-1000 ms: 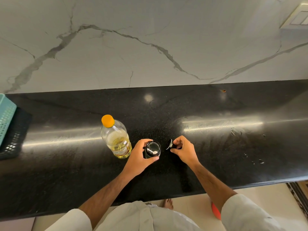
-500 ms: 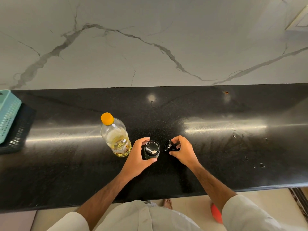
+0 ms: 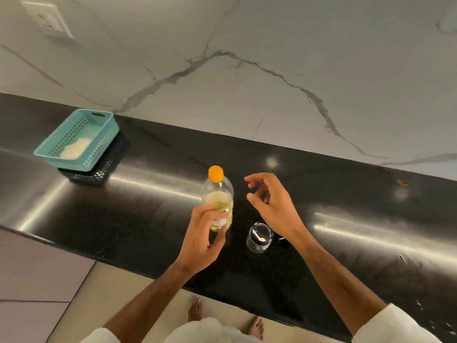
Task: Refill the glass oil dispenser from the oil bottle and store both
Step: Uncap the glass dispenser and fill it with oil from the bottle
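Note:
The oil bottle [image 3: 218,194], clear plastic with an orange cap and some yellow oil at the bottom, stands on the black counter [image 3: 148,219]. My left hand [image 3: 204,235] curls its fingers and thumb round the bottle's lower part. To the right of the bottle stands the glass oil dispenser [image 3: 259,238], lidless, its mouth open. Its small dark lid [image 3: 282,238] lies right of it, mostly hidden under my right wrist. My right hand [image 3: 270,206] hovers above the counter behind the dispenser, fingers loosely spread, holding nothing.
A teal perforated basket [image 3: 99,144] with something white inside sits on a black perforated tray at the far left. The marble wall with a socket [image 3: 47,19] runs behind the counter. The counter's front edge runs just behind my wrists.
My left hand left the dispenser and took the oil bottle. My right hand let go of the lid and lifted, open. The view swung left, bringing the basket into sight.

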